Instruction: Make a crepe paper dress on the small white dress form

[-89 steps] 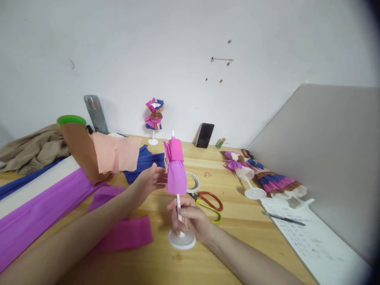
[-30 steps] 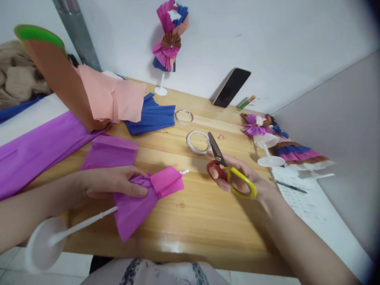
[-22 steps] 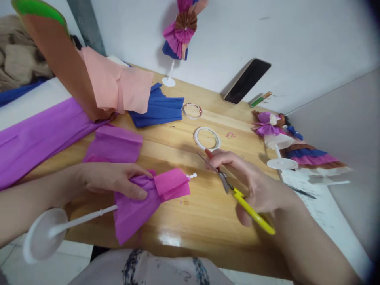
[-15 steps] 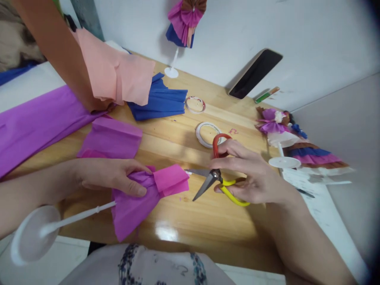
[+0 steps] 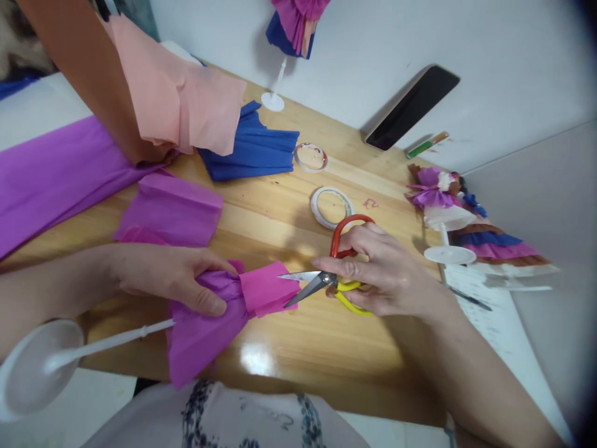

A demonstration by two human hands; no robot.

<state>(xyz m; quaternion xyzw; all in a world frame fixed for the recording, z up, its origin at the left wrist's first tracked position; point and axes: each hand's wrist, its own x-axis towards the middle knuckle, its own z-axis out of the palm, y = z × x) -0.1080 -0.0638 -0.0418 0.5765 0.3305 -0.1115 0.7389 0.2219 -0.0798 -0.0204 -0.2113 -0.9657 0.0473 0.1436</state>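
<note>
My left hand (image 5: 186,283) is closed around a purple crepe paper skirt (image 5: 208,339) gathered on a white plastic stand (image 5: 112,339), which lies tilted with its round base toward me at the lower left. From the gathered waist a bright pink paper piece (image 5: 263,286) sticks out to the right. My right hand (image 5: 373,267) holds a pair of scissors (image 5: 326,280) by its red and yellow handles. The blades are parted; their tips reach over the right end of the pink piece, and I cannot tell whether they touch it.
Two tape rolls (image 5: 333,207) lie beyond the scissors. Blue paper (image 5: 256,152), peach paper (image 5: 186,106) and purple paper (image 5: 175,208) lie at left, where another person's arm (image 5: 93,74) reaches in. A phone (image 5: 413,109) leans on the wall; a paper doll (image 5: 441,193) lies at right.
My right hand has brought the scissors left, so the blades now overlap the pink piece's end, and they have closed somewhat. The left hand keeps its hold on the skirt.
</note>
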